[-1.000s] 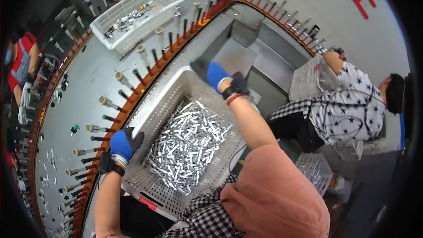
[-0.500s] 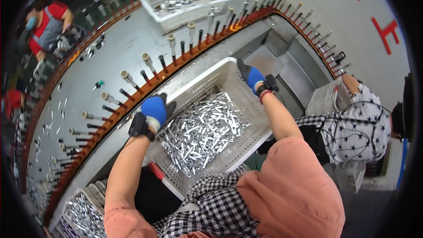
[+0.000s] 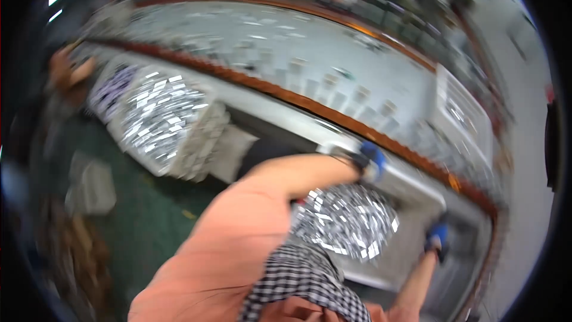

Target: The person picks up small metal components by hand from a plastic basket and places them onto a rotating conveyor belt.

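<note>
- Crate (image 3: pixel 411 262), pale plastic, at about five o'clock, holding a heap of shiny metal parts (image 3: pixel 345 220).
- Second crate (image 3: pixel 202 143), pale with latticed walls, at nine o'clock, also full of shiny metal parts.
- Pale tray (image 3: pixel 462 113) at three o'clock on the grey table; contents blurred.
- No labels, signs or screens can be made out.

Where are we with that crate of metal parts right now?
Done: nothing is visibly finished; the frame is motion-blurred. In hand: left hand and right hand, both blue-gloved, are at opposite rims of the white crate heaped with shiny metal parts. Left: a second full crate stands alongside, untouched.
</note>
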Available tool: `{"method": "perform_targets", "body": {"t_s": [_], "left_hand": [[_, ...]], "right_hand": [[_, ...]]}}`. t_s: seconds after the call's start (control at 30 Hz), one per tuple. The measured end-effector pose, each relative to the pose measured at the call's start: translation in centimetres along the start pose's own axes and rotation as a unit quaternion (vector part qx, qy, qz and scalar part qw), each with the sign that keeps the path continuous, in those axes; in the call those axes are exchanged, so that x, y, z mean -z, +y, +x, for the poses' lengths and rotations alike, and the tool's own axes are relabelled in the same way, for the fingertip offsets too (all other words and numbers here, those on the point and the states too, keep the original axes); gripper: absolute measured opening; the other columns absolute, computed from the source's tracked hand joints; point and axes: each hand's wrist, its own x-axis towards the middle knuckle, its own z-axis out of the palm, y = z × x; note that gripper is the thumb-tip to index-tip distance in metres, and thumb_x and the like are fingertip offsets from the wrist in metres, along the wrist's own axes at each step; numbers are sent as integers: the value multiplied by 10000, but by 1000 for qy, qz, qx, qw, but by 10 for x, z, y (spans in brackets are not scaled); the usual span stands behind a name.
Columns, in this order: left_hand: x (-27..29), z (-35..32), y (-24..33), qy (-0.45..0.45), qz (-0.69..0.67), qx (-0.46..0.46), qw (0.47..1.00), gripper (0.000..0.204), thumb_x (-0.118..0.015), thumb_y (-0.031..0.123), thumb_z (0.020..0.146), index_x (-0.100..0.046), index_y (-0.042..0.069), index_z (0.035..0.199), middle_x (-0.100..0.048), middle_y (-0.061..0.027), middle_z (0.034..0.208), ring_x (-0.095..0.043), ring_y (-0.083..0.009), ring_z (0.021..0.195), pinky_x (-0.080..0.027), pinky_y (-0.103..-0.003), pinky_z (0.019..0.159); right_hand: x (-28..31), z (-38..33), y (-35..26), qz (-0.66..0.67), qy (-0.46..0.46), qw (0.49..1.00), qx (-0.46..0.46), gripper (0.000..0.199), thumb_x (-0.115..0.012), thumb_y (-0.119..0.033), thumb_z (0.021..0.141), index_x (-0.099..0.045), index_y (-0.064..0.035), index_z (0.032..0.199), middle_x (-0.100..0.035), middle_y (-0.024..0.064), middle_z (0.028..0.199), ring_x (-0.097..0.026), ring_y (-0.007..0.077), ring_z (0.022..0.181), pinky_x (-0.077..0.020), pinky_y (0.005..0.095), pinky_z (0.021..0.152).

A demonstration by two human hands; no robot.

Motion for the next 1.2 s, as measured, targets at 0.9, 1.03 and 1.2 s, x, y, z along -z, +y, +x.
{"method": "perform_targets", "body": {"t_s": [0.9,1.03,1.2], "left_hand": [[94,-216,-143,3,-139,146,979,228,-685,294,898,-704,75,955,-690,-189,790,-704,-359,790,-558,-458,726],[156,-171,-119,47,-257,40,964,351,-677,250,962,-712,-2,1204,-706,-250,887,-680,-454,847,-538,-518,751],[158,-143,-92,68,-236,-11,969,311,-683,265,962,-732,33,1162,-707,-229,873,-675,-429,797,-524,-518,722]], "right_hand": [[385,101,31,718,-43,692,57,417,-544,-106,996,-661,-16,1386,-715,115,1105,-651,180,1028,-505,327,979],[331,116,40,712,133,690,19,363,-468,-157,1099,-671,28,1336,-740,143,1268,-702,206,1149,-514,328,1014],[222,138,132,776,341,469,-249,449,-418,-269,1128,-555,-12,1470,-671,177,1363,-659,266,1260,-525,388,1093]]}}
